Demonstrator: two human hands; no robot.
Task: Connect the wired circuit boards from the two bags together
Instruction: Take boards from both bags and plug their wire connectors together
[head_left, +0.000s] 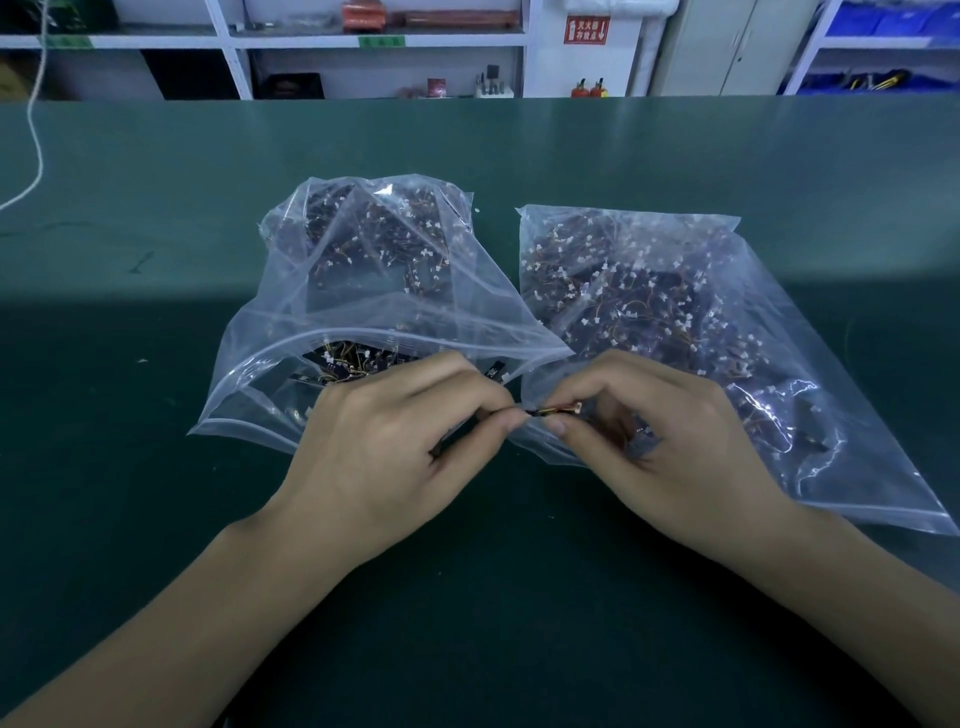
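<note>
Two clear, crinkled plastic zip bags lay side by side near the middle of the dark green table (156, 364), each packed with small dark circuit boards trailing thin orange-red wires and tiny white plug connectors. The left bag (363, 291) stood puffed and open at its near mouth; the right bag (675, 322) lay flatter, stretching toward the table's right edge. Just in front of the bags' mouths, the left hand (384, 447) and the right hand (670, 441) met, fingers curled. Each pinched one end of a short wired piece (550, 411), dark with red-orange strands, between thumb and forefinger. A small dark board (641, 436) showed under the right hand's fingers.
</note>
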